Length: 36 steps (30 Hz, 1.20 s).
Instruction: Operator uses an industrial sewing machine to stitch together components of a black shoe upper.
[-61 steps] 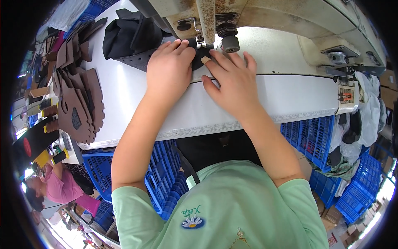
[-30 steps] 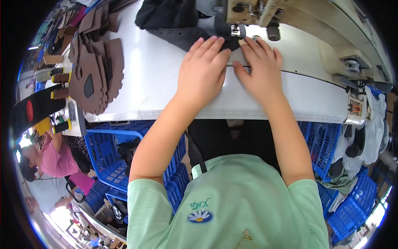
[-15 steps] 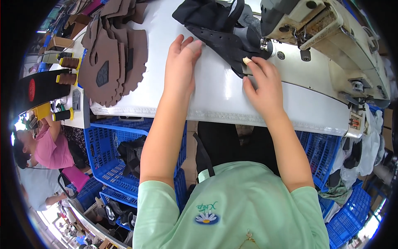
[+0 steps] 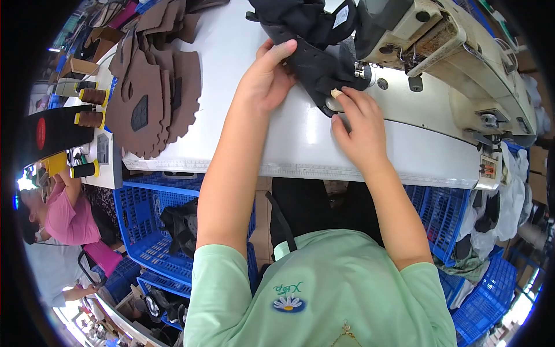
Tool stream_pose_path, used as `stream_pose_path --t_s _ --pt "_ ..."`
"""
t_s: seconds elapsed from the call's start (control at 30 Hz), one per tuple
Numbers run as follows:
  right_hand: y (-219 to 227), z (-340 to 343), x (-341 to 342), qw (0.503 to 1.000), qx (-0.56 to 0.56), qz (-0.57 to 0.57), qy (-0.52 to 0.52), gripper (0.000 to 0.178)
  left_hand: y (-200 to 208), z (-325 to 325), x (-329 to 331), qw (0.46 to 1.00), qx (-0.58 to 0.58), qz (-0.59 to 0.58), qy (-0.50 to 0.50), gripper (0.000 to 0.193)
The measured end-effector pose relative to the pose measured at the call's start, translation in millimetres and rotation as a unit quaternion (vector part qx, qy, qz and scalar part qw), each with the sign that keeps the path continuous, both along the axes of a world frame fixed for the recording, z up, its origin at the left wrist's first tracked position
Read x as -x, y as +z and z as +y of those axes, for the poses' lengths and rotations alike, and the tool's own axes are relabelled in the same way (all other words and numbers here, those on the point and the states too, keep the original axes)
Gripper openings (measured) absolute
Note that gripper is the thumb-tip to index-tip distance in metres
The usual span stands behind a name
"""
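Note:
A black shoe upper (image 4: pixel 315 63) with a row of eyelet holes lies on the sewing machine's bed, part of it under the presser foot (image 4: pixel 361 70). My left hand (image 4: pixel 267 78) grips its left edge, thumb on top and the other fingers partly hidden below. At the upper's near right edge, my right hand (image 4: pixel 359 124) rests its outstretched fingertips, thumb held apart. A pale wrap covers one fingertip. The sewing machine's head (image 4: pixel 416 46) stands just beyond the right hand.
Brown toothed-edge cut pieces (image 4: pixel 147 98) are stacked on the table's left. Thread spools (image 4: pixel 91 119) stand beyond them. Blue crates (image 4: pixel 147 222) sit under the table's front edge, and white plastic bags (image 4: pixel 506 196) hang at the right. A person in pink (image 4: pixel 69 214) is at the far left.
My left hand has moved up and right and taken hold of the upper's edge. The upper has turned and shifted. My right hand has slid slightly left and nearer.

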State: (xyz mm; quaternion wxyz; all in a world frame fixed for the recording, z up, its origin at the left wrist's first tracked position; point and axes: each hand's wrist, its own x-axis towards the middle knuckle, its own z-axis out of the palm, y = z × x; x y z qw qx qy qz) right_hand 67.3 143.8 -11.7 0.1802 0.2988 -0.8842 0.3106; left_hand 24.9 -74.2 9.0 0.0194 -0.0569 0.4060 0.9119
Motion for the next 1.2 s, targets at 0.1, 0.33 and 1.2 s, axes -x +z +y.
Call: stream_pose_path --t_s 0.1,0.33,1.2 --pt "1 0 0 1.000 0.004 -0.005 0.003 0.041 -2 -2 2 0.998 -0.030 0.013 -0.045 0.075" --pt "0 1 -2 1.000 0.004 0.005 -0.013 0.040 4 5 10 0.997 -0.012 0.060 -0.037 0.083" --pt "2 1 -2 1.000 -0.013 -0.008 -0.005 0.041 29 -6 84 0.977 -0.084 -0.041 -0.194 0.043"
